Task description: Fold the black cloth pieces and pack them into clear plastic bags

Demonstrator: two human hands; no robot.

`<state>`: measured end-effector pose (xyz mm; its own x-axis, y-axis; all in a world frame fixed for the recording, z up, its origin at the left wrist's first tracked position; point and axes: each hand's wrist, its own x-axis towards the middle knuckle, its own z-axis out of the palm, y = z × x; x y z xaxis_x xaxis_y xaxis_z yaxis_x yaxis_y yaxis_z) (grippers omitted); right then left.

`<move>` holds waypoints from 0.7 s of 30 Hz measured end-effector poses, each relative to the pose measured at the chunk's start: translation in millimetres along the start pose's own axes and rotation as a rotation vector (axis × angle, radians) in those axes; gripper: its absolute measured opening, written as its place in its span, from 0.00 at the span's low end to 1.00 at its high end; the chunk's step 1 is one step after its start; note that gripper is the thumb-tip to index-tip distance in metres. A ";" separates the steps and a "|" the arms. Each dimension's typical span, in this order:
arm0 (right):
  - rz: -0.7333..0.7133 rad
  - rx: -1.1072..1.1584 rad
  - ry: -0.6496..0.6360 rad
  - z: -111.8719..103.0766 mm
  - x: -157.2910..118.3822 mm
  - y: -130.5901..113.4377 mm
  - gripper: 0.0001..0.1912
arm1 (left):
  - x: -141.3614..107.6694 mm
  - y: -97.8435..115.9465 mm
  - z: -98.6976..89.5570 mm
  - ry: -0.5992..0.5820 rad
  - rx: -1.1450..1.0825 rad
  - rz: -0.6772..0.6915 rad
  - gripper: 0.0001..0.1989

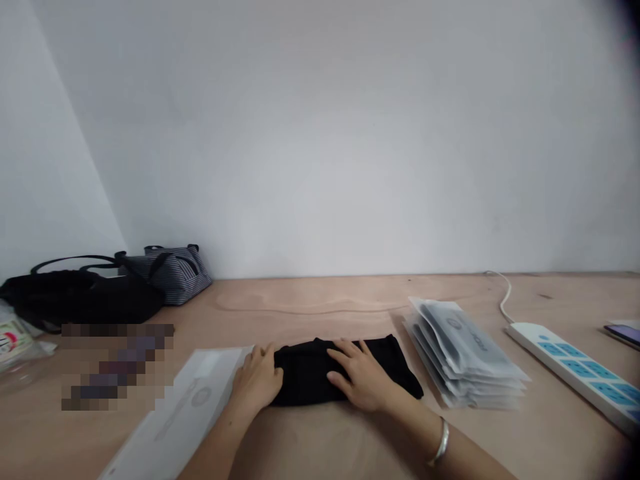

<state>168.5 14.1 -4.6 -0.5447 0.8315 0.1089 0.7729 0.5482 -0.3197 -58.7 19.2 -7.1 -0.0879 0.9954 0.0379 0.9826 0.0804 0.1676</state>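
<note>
A folded black cloth [305, 377] lies flat on the wooden table. On its left end rests my left hand [257, 379], fingers bent over the edge and nothing visibly gripped. My right hand [363, 375] lies on the cloth right of its middle, palm down with the fingers spread. A frosted plastic bag [187, 403] with grey print is under and beside my left forearm. To the right of the cloth, several filled frosted bags [467, 343] are stacked, with dark contents showing through.
A white power strip [575, 367] with blue sockets and a phone [625, 333] are at the right. Black bag [85, 297] and striped bag [180, 275] stand at the back left. A plastic packet [15, 340] and a blurred patch are at the left. A wall rises behind.
</note>
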 end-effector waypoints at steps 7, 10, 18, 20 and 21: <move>0.051 0.018 -0.137 29.7 16.3 -10.6 0.34 | -1.0 -21.0 -15.8 -0.114 -0.155 -0.030 0.20; 0.060 -0.006 -0.131 35.0 19.3 -12.1 0.34 | 1.0 -27.0 -25.3 -0.067 -0.248 0.014 0.20; 0.050 0.088 -0.028 25.9 26.2 -19.3 0.31 | -1.7 30.7 13.2 0.320 -0.930 0.130 0.29; 0.154 0.060 0.087 15.8 21.0 -9.9 0.24 | -6.2 43.9 25.1 0.302 -0.933 0.203 0.22; 0.231 0.024 0.133 10.3 16.8 -3.3 0.21 | -8.5 48.1 28.4 0.299 -0.904 0.246 0.18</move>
<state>153.4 25.3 -11.4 -0.3062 0.9397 0.1525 0.8629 0.3416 -0.3723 -6.0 16.1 -27.4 -0.0575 0.9149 0.3996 0.4943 -0.3216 0.8076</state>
